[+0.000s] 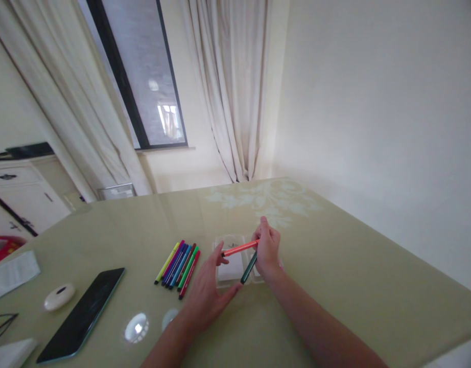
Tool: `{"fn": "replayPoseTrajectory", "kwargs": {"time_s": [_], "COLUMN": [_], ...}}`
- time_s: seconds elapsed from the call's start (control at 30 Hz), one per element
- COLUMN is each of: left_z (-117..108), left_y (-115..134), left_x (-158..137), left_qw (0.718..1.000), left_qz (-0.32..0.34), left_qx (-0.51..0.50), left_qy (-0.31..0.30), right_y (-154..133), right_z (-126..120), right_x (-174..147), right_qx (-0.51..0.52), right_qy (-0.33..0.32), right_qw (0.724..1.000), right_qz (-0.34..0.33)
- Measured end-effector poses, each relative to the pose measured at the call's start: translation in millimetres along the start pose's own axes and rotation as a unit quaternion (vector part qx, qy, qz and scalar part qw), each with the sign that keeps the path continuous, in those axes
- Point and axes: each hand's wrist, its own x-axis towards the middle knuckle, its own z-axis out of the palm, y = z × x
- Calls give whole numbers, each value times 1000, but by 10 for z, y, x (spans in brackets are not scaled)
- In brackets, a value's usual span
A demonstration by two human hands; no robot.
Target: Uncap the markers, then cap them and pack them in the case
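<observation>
In my right hand (268, 248) are two felt-tip pens, gripped at one end. The orange felt-tip pen (241, 248) points left, and the dark green felt-tip pen (249, 268) slants down toward me. My left hand (208, 283) has its thumb and fingers spread; its fingertips are at the orange pen's dark end and the thumb tip is by the dark green pen's lower end. Beneath both hands lies a clear plastic case (230, 273), partly hidden by them. Left of it, several coloured felt-tip pens (178, 266) lie side by side on the table.
A black tablet-like device (82, 314) and a white oval object (59, 297) lie on the green table (335, 286) to the left. Glasses (3, 324) and a white packet (13, 273) are at the far left edge. A wall (392, 128) borders the table's right side.
</observation>
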Motion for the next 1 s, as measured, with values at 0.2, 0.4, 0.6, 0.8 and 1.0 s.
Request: {"fn": "replayPoseTrajectory", "kwargs": {"time_s": [0.2, 0.4, 0.6, 0.8, 1.0], "left_z": [-85, -65, 11, 52, 93], "left_y": [110, 147, 95, 192, 203], "left_x": [12, 21, 2, 5, 15], "left_qw": [999, 990, 983, 986, 990], "left_qz": [34, 56, 46, 67, 55], "left_qx": [34, 88, 135, 122, 128], "left_qy": [-23, -98, -119, -95, -33], "right_y": [157, 169, 125, 106, -66], "right_z": [18, 76, 106, 76, 42], "right_x": [-10, -174, -299, -347, -536], "right_qx": [14, -15, -47, -97, -157], "right_qy": [42, -10, -34, -69, -178], "right_qw": [998, 999, 998, 989, 944], "right_qz": [42, 28, 2, -85, -229]}}
